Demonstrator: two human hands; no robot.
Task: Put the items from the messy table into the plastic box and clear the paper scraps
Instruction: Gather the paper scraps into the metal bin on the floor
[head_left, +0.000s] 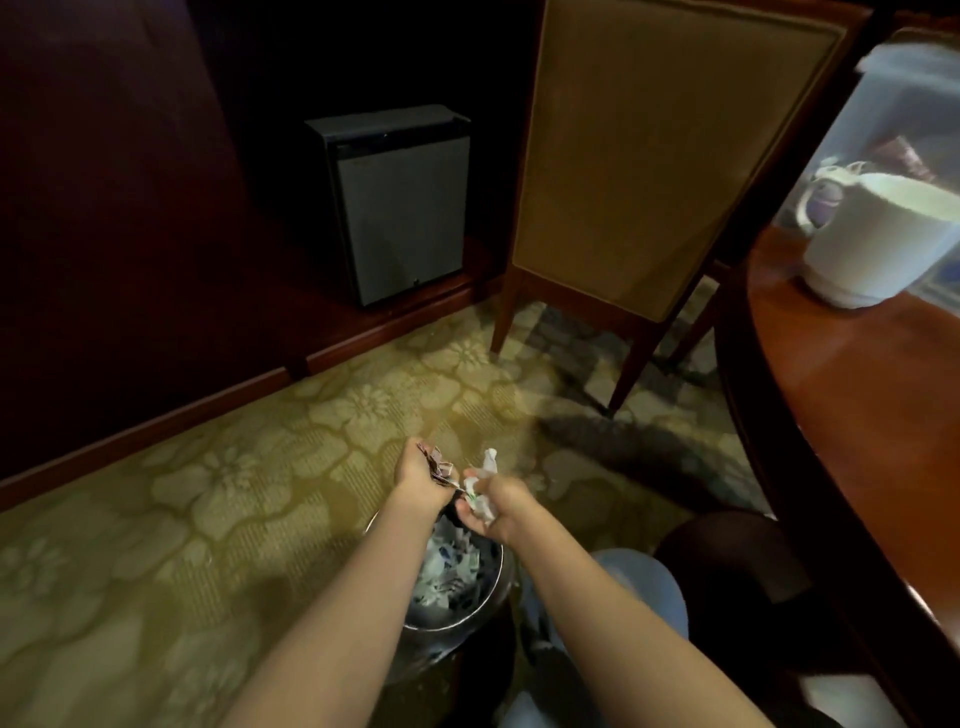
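Observation:
Both my hands hover above a round metal waste bin on the carpet, which holds several paper scraps. My left hand is closed around a bunch of pinkish paper scraps. My right hand grips crumpled white paper scraps, one end sticking up. The two hands almost touch. At the far right, the clear plastic box stands on the wooden table with a white cup and other items seen through its wall.
An upholstered chair stands beyond the bin, next to the table. A small grey fridge sits in a dark cabinet at the back. My knee in jeans is just right of the bin. Patterned carpet spreads to the left.

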